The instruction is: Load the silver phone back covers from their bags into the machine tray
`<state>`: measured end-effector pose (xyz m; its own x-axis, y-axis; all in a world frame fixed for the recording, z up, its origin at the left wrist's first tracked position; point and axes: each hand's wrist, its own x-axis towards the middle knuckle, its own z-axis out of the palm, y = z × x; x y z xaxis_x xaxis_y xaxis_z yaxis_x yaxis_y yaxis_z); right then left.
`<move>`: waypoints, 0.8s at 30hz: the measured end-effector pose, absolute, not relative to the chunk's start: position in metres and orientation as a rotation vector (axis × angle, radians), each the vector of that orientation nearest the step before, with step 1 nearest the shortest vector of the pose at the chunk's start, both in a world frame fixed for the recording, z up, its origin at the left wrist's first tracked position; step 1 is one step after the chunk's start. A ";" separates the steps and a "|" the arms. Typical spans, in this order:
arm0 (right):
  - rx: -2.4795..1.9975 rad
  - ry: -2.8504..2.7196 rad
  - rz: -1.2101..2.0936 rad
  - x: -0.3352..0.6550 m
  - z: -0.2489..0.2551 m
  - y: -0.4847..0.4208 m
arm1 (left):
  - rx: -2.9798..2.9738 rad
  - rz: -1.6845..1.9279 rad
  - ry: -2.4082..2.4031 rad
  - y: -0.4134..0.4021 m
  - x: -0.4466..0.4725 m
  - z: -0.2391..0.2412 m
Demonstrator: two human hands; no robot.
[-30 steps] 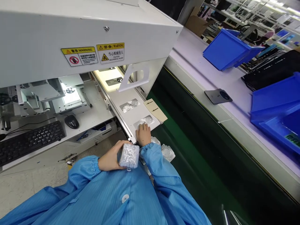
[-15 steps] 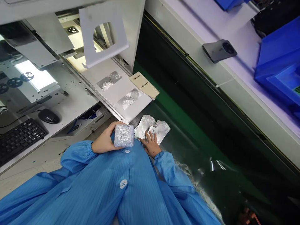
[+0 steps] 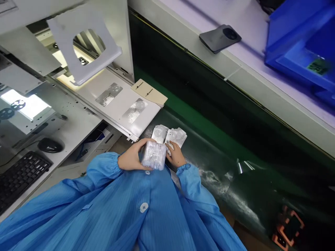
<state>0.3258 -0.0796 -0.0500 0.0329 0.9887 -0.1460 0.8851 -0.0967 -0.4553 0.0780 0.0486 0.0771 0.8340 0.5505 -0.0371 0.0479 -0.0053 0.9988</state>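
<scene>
My left hand (image 3: 132, 156) is closed around a bundle of thin pieces in clear plastic wrap (image 3: 154, 156), thumb along the near side and fingers along the far side. My right hand (image 3: 176, 156) is just right of the bundle. Its fingers look a little apart and rest on or over a stack of silvery film-covered plates (image 3: 178, 135) with small holes; whether they also touch the bundle I cannot tell. Another stack of silvery plates (image 3: 159, 132) lies to the left of that one, partly covered by the bundle.
A machine's white tray (image 3: 110, 109) carries two silvery plates (image 3: 135, 109), with a beige board (image 3: 149, 91) at its end. At left are a mouse (image 3: 50, 145) and keyboard (image 3: 22, 181). A phone (image 3: 220, 37) and blue bins (image 3: 300, 45) sit on the right-hand bench.
My left hand has brought the wrapped bundle rightward, against or close beside my right hand. The right hand's fingers, spread before, are now more bent. The camera view has shifted too.
</scene>
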 end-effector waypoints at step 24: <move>-1.917 -0.655 0.361 0.349 0.058 -0.274 | 0.171 -0.609 0.863 -0.084 0.302 0.012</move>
